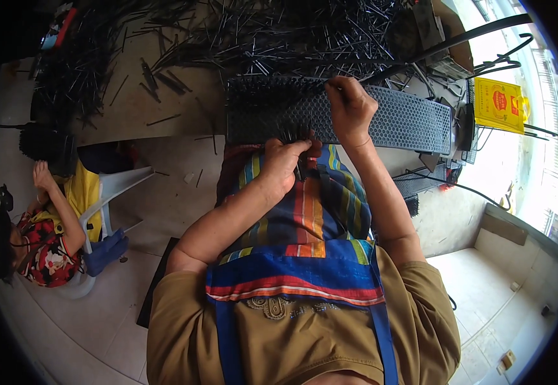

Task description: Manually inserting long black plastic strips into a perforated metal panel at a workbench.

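Observation:
A long dark perforated panel (397, 114), full of small round holes, lies at the table's front edge before me. Its left part is crowded with black pins, and the right part shows bare holes. My left hand (282, 160) is closed round a small bunch of thin black sticks (288, 136) at the panel's near edge. Over the panel's middle, my right hand (352, 109) is in a pinch, its fingertips close to the far edge. Whatever may be between those fingertips is too small to make out. A striped apron (311, 212) covers my lap.
Loose black sticks (253, 38) are heaped across the far side of the table (182, 109). A cardboard box (452, 38) and a yellow bag (498, 106) are at the right, by curved black rods (446, 45). Another person (48, 224) sits at the left.

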Tool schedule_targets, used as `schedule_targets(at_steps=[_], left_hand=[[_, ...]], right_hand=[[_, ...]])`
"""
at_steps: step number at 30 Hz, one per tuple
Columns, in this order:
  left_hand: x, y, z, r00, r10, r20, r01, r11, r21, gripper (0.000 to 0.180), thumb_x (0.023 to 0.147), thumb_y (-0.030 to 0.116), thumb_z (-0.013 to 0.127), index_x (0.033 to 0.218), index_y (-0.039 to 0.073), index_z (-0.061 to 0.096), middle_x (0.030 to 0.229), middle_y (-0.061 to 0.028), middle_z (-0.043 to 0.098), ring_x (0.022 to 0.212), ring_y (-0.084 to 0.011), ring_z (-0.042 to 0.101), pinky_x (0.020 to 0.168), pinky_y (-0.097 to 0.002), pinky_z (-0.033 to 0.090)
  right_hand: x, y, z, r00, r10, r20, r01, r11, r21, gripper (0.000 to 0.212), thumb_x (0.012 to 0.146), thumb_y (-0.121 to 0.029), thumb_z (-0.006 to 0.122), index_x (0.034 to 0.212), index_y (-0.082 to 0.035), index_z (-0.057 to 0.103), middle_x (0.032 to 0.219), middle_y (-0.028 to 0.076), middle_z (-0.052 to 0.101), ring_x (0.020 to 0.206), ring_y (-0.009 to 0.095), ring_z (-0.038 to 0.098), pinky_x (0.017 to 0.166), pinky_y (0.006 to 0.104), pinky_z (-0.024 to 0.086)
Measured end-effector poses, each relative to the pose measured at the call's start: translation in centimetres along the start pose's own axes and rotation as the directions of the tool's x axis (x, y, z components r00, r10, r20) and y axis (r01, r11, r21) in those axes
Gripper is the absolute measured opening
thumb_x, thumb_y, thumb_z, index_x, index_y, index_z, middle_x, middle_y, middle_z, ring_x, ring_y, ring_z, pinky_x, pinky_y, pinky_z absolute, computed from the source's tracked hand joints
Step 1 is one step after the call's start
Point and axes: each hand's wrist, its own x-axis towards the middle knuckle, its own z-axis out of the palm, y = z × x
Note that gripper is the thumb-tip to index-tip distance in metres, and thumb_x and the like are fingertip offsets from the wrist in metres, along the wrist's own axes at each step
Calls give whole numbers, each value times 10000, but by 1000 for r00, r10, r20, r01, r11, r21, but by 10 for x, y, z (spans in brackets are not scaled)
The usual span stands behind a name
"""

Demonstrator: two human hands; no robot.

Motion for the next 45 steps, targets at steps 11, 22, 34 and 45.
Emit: schedule_targets(at_steps=[11, 22, 34, 45], left_hand=[[-1, -3, 0, 1000, 14, -2, -14, 1000, 10, 88, 867, -26, 597, 861, -59, 679, 836, -164, 720, 677, -209, 690, 549, -294, 503], [6, -7, -2, 1000, 26, -12, -27, 997, -79, 69, 825, -34, 629, 875, -43, 676, 821, -152, 714, 677, -212, 686, 565, -303, 527], [5, -4, -1, 1000, 12, -29, -15, 996, -88, 68, 832, -17, 626, 854, -34, 688, 811, -139, 714, 660, -201, 675, 546, -297, 510], [7, -6, -8, 1000, -14, -14, 12, 996, -90, 74, 828, -24, 629, 866, -36, 691, 833, -141, 722, 675, -201, 684, 565, -290, 521]], right_hand=[[-8, -1, 6, 978, -63, 199, 81, 993, -86, 88, 808, -106, 723, 896, -107, 715, 812, 65, 667, 681, 295, 668, 569, 359, 521], [-9, 1, -5, 966, 76, 246, 4, 951, -309, 185, 821, -124, 701, 1004, -133, 728, 813, 89, 644, 697, 308, 652, 589, 375, 498], [-17, -9, -4, 916, 334, 225, -311, 941, -131, 275, 782, -123, 731, 1043, -71, 662, 797, 88, 663, 683, 276, 672, 601, 361, 517], [-16, 8, 2, 975, 128, 179, -91, 974, -206, 166, 793, -113, 731, 951, -67, 710, 799, 100, 674, 656, 244, 660, 577, 327, 496]])
